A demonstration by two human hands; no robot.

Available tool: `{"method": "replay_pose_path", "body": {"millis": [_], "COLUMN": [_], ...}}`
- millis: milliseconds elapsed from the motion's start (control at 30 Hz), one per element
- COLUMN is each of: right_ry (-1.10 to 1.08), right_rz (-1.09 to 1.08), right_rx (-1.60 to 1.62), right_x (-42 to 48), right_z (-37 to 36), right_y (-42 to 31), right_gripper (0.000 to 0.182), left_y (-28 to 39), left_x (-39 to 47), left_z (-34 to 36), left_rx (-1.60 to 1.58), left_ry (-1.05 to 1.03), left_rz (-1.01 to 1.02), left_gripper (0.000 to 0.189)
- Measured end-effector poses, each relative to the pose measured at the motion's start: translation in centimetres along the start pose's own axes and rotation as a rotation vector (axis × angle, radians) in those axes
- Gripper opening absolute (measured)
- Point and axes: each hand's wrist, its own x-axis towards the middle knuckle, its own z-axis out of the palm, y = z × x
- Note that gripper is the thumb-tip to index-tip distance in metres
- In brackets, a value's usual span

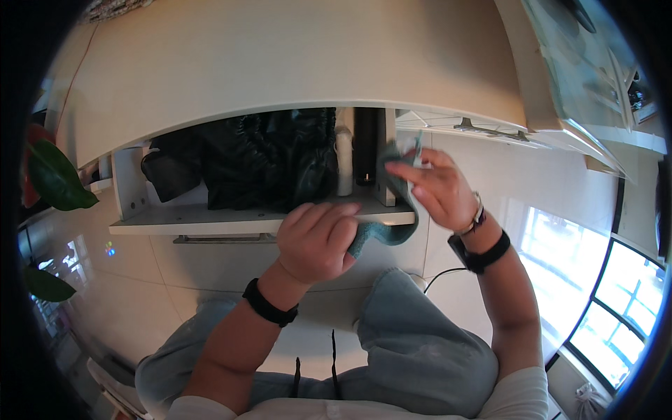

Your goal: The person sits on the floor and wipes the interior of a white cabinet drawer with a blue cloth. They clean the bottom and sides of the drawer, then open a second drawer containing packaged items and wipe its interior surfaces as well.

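Observation:
A long teal cloth (pixel 395 235) hangs in a loop between my hands, beside the right end of an open white drawer (pixel 252 226). My left hand (pixel 317 241) is closed around one end of it, just over the drawer's front edge. With bent fingers my right hand (pixel 441 186) holds the other part, at the drawer's right side wall. Inside the drawer lie a crumpled black item (pixel 252 163) that looks like leather or plastic, a white roll or tube (pixel 344 163) and a dark cylinder (pixel 365 147).
A pale countertop (pixel 299 52) overhangs the drawer. Green plant leaves (pixel 59 176) stand at the left. At the right are a glass-topped surface (pixel 583 68) and a bright window (pixel 619 320). My knees are below the drawer, over a tiled floor.

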Motion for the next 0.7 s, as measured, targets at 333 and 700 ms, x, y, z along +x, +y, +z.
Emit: {"method": "replay_pose_path", "body": {"millis": [333, 700], "right_ry": [0.023, -0.017], "right_rz": [0.223, 0.212], "right_rx": [0.471, 0.423], "right_x": [-2.7, -2.4], "right_z": [1.5, 0.4], "right_y": [-2.1, -1.6], "right_gripper": [0.036, 0.030], "left_y": [-0.4, -0.3], "left_x": [-0.5, -0.5], "left_z": [0.2, 0.3], "left_rx": [-0.006, 0.021], "left_ry": [-0.002, 0.005], "left_rz": [0.018, 0.027], "left_gripper": [0.014, 0.030]}}
